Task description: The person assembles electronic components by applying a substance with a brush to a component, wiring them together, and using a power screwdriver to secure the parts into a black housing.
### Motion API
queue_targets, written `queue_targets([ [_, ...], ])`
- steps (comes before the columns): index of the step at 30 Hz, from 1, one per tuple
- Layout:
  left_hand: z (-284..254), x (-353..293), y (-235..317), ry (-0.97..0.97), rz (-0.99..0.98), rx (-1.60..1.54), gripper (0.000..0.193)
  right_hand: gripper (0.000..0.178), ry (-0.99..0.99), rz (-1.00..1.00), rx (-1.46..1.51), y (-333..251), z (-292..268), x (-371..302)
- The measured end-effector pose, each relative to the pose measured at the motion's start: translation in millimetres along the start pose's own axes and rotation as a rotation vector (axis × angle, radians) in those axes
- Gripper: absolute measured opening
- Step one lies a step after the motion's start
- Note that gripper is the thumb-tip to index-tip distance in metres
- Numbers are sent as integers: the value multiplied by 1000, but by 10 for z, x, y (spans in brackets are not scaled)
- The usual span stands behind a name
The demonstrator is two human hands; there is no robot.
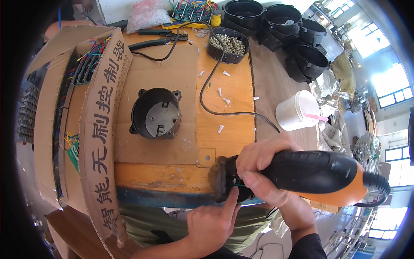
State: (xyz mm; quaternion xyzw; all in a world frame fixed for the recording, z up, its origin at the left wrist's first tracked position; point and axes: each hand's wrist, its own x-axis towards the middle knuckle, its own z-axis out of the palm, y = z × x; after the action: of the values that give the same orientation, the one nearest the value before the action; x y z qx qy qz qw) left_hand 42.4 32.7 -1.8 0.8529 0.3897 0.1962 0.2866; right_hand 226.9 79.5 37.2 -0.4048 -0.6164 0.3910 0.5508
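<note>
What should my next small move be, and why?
I'd probably ease your left hand back from the dark, open-fronted housing before running the black-and-orange, elongated corded tool: its index fingertip is at the opening, close to the right hand holding that tool, whose tip is hidden.

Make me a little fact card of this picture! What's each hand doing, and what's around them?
Left hand: left hand, one finger pointing into the black case
Right hand: right hand, wrapped around a black-and-orange power tool
By both hands: black case at the table's near edge
On the cardboard: round black pot
Far side: black tray of small metal pieces
Left side: cardboard box with circuit boards and wires
Right side: white tub with a pink stick
</note>
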Motion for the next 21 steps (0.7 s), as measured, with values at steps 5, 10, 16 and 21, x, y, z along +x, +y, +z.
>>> queue_targets([
  [5,216,-40,-85,192,63,9,38,32,-18,-50,-32,-28,60,-12],
  [10,241,-28,-97,226,59,10,36,26,127,-14,31,12,113,-40],
  [16,244,-26,-72,237,57,12,35,36,37,-11,-97,23,57,-90],
  [21,248,-5,-46,245,49,-5,35,41,98,6,-24,98,18,-104],
])
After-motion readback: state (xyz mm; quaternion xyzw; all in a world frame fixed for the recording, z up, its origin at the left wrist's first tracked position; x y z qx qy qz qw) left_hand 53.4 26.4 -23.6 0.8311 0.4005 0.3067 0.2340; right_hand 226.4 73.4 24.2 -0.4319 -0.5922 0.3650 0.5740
